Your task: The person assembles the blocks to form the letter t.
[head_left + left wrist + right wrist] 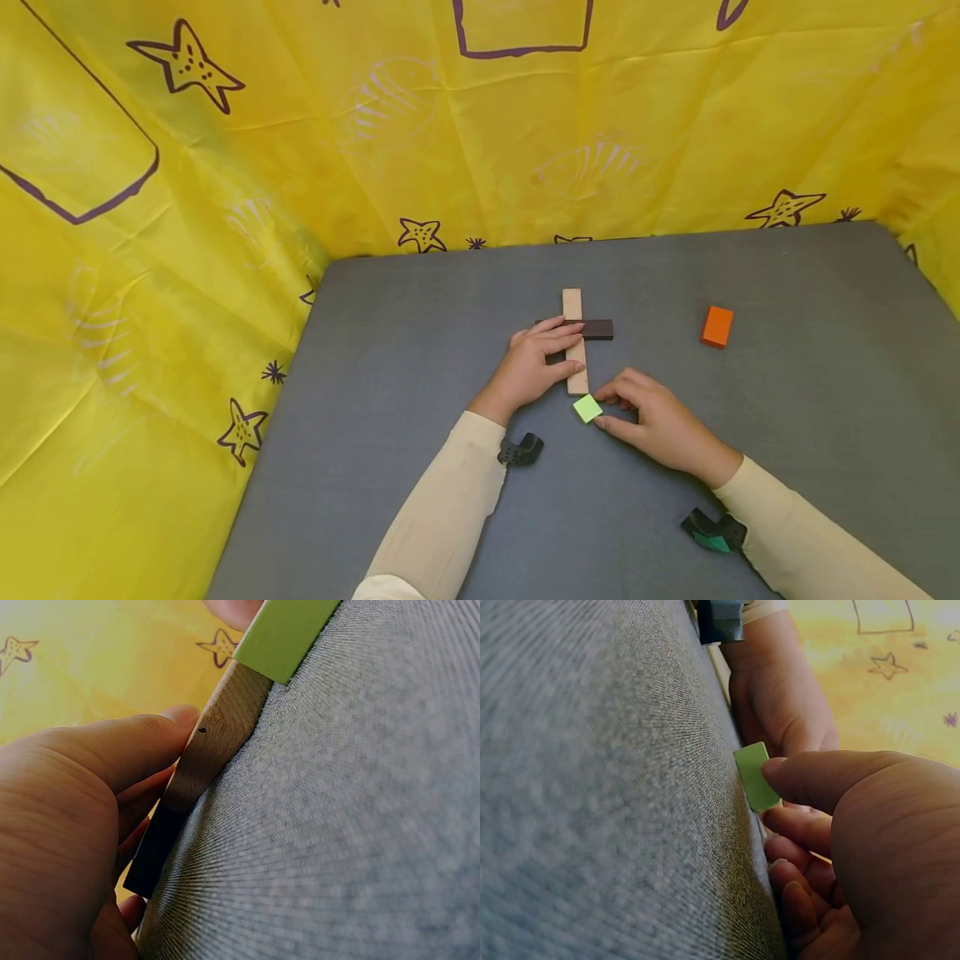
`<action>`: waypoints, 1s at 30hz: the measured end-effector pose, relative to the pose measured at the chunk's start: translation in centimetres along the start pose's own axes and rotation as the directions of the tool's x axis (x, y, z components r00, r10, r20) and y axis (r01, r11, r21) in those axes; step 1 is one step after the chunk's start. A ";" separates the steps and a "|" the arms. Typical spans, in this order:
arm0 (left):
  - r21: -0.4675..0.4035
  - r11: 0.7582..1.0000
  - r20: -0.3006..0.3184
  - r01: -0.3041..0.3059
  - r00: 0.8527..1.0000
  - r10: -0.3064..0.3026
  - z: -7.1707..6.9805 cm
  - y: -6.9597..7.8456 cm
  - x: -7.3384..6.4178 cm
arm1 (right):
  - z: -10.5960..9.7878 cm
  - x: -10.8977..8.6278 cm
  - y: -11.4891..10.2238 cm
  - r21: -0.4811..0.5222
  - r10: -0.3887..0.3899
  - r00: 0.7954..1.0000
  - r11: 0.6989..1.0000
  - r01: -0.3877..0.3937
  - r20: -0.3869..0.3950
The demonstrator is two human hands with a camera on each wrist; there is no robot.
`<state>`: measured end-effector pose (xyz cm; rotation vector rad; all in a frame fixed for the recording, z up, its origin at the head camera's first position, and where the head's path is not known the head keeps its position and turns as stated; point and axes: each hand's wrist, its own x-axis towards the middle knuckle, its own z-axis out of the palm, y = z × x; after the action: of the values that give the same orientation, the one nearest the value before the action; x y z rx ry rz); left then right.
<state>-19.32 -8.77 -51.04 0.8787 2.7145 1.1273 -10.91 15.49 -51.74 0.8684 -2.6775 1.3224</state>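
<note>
Pale wooden pieces (577, 379) lie lengthwise on the grey table, in line above and below a dark brown block (598, 329) set crosswise. My left hand (528, 367) rests on the dark block and the lower pale piece, its fingers extended and its thumb on the pale wood. At the near end of that piece sits a small light green block (587, 408), turned cornerwise. My right hand (656, 421) pinches the green block between thumb and index finger; the right wrist view shows the thumb on the block's face (754, 780), with the other fingers curled below.
An orange block (717, 327) lies apart on the right side of the grey table (405, 375). Yellow cloth (510, 167) with drawn sea figures hangs along the table's back and left edges. Dark camera mounts (521, 450) stick out from both wrists.
</note>
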 end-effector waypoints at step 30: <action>-0.002 1.000 -0.004 0.000 1.000 0.000 0.1 -0.1 0.0 | 0.0 0.1 0.1 0.027 0.003 1.000 1.000 -0.003 -0.003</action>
<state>-19.37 -8.73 -51.16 0.8774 2.7158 1.1336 -11.04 15.54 -51.81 0.8655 -2.6656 1.3628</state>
